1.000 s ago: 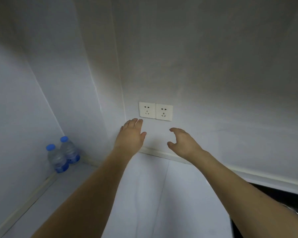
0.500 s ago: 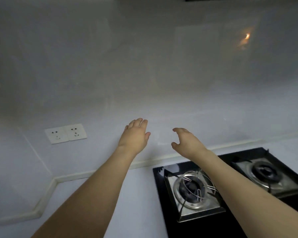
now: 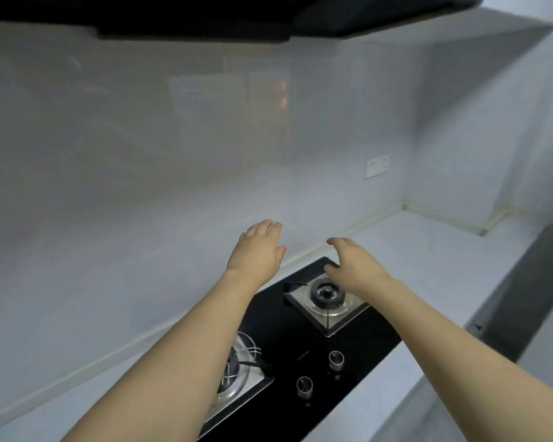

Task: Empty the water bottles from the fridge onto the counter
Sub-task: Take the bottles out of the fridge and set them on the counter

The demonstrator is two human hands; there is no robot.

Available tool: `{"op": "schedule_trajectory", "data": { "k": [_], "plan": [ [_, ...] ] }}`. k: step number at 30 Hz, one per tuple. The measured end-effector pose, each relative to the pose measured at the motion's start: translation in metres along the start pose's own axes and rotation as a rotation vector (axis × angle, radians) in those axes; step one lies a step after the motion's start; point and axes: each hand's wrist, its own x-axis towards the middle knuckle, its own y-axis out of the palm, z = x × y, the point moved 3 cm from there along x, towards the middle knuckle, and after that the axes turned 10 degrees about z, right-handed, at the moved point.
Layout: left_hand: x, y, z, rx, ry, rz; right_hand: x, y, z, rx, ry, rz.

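Both hands empty, held out over the hob mid-counter: left hand flat, fingers straight; right hand loosely spread above the rear burner.

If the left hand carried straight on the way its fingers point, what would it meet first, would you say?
Probably the glossy white backsplash wall behind the gas hob; the left hand holds nothing and nothing shows between, though depth is hard to judge.

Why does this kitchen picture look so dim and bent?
Head view: dim light, with an orange glint reflected in the glossy wall; the wide lens bows the counter edge; both hands, left hand and right hand, look slightly soft.
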Motion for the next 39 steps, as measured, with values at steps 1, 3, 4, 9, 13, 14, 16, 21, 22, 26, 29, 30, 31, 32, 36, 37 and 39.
{"op": "schedule_trajectory", "data": {
  "k": [1, 3, 4, 9, 13, 14, 16, 21, 22, 26, 29, 30, 31, 32, 36, 37, 39],
  "plan": [
    [0.010, 0.003, -0.025, -0.004, 0.031, -0.002, -0.008, -0.011, -0.022, -0.011, 0.024, -0.015],
    [0.028, 0.008, -0.069, -0.008, 0.089, -0.008, -0.023, -0.031, -0.064, -0.030, 0.075, -0.044],
    [0.038, 0.011, -0.094, -0.005, 0.125, -0.011, -0.032, -0.042, -0.087, -0.034, 0.104, -0.062],
    [0.079, 0.016, -0.192, -0.022, 0.253, -0.029, -0.069, -0.088, -0.171, -0.030, 0.224, -0.124],
    [0.111, 0.022, -0.278, -0.037, 0.381, -0.021, -0.100, -0.125, -0.234, -0.041, 0.332, -0.182],
    [0.117, 0.025, -0.298, -0.040, 0.405, -0.014, -0.106, -0.132, -0.249, -0.046, 0.356, -0.201],
    [0.129, 0.029, -0.329, -0.034, 0.444, -0.012, -0.116, -0.146, -0.273, -0.043, 0.391, -0.222],
    [0.177, 0.046, -0.404, -0.053, 0.547, 0.015, -0.129, -0.177, -0.344, 0.005, 0.494, -0.275],
    [0.188, 0.049, -0.420, -0.058, 0.568, 0.012, -0.131, -0.184, -0.359, 0.005, 0.514, -0.285],
    [0.238, 0.062, -0.479, -0.076, 0.655, -0.008, -0.127, -0.215, -0.419, -0.026, 0.584, -0.337],
    [0.277, 0.066, -0.522, -0.130, 0.717, -0.012, -0.116, -0.245, -0.462, -0.011, 0.629, -0.387],
    [0.287, 0.066, -0.532, -0.144, 0.731, -0.015, -0.113, -0.253, -0.472, -0.002, 0.642, -0.400],
    [0.301, 0.065, -0.547, -0.151, 0.756, -0.022, -0.108, -0.265, -0.485, 0.002, 0.657, -0.427],
    [0.319, 0.063, -0.567, -0.162, 0.791, -0.028, -0.104, -0.280, -0.503, -0.003, 0.680, -0.456],
    [0.354, 0.060, -0.630, -0.212, 0.922, -0.054, -0.104, -0.319, -0.543, -0.020, 0.734, -0.563],
    [0.360, 0.062, -0.648, -0.222, 0.961, -0.058, -0.108, -0.327, -0.554, -0.016, 0.753, -0.579],
    [0.365, 0.064, -0.677, -0.242, 1.020, -0.052, -0.117, -0.341, -0.575, -0.024, 0.790, -0.585]
  ]
}}
